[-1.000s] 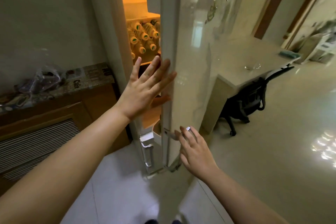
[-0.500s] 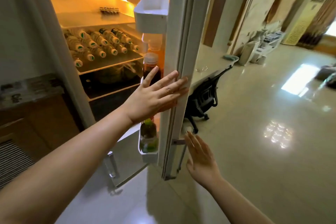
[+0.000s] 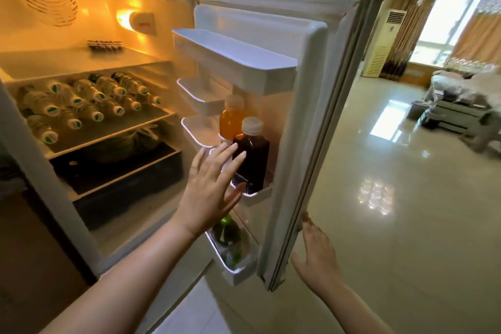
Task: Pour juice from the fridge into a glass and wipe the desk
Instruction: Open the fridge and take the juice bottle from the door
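Your left hand (image 3: pixel 210 192) hovered before the dark juice bottle (image 3: pixel 254 160), fingers (image 3: pixel 230 154) spread, grasping nothing; your right hand (image 3: pixel 317 257) laid straight fingers against the open fridge door (image 3: pixel 311 116) edge.

Two arms in shot, both bare from the wrist to the frame edge. The left hand (image 3: pixel 210 190) shows us its back: long, slim fingers and softly ridged knuckles. Behind it, the left forearm (image 3: pixel 130 274) looks broad in the wide lens, and a soft sheen of light runs along its top. Over to the right hand (image 3: pixel 315 255), also seen from the back, with the bare right forearm (image 3: pixel 360 312) cut off at the bottom edge. The fingernails are too small to judge.
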Demonstrator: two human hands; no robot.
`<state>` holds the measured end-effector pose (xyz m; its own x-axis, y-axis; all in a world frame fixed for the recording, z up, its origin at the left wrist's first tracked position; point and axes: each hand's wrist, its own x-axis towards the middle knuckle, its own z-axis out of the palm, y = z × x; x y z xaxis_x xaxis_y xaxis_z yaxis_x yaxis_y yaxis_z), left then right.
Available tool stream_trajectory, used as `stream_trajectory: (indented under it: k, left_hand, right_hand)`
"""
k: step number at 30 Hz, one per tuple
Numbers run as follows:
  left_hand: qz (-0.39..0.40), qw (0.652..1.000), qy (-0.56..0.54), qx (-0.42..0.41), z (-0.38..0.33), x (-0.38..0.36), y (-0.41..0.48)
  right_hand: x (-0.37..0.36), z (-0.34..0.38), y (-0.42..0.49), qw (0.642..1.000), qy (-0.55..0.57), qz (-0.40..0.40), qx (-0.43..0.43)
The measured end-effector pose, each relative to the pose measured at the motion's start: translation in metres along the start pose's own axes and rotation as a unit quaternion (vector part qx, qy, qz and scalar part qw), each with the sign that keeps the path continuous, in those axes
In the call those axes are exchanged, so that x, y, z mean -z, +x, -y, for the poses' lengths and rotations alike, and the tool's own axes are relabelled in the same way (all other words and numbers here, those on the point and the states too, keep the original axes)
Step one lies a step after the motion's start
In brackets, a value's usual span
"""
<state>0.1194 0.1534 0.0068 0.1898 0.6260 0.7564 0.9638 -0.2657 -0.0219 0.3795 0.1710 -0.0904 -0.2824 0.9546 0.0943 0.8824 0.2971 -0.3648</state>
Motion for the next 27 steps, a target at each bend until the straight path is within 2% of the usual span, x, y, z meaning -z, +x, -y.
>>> stream_trajectory:
  k: [4,7,12,15,17,20,27]
  left_hand:
    - [0.024,0.995,-0.045,0.089,0.003,-0.018,0.027]
    - [0.049,0.993,-0.076,0.079,0.003,-0.033,0.044]
    - [0.047,0.991,-0.113,0.051,-0.001,-0.055,0.061]
    - [0.038,0.989,-0.137,0.041,-0.005,-0.064,0.066]
    - [0.034,0.987,-0.150,0.037,-0.009,-0.068,0.069]
    - [0.034,0.984,-0.166,0.048,-0.017,-0.073,0.073]
    - [0.030,0.972,-0.203,0.118,-0.048,-0.085,0.081]
  right_hand:
    - [0.008,-0.007,0.012,0.999,0.004,-0.023,-0.034]
    - [0.011,-0.012,0.021,0.998,-0.003,-0.034,-0.058]
    - [0.023,-0.018,0.033,0.992,-0.046,-0.043,-0.105]
    - [0.041,-0.012,0.036,0.982,-0.031,-0.134,-0.128]
    - [0.056,-0.003,0.040,0.972,-0.015,-0.209,-0.106]
    - [0.081,0.017,0.046,0.961,-0.030,-0.270,-0.050]
    - [0.105,0.044,0.045,0.964,-0.094,-0.249,-0.002]
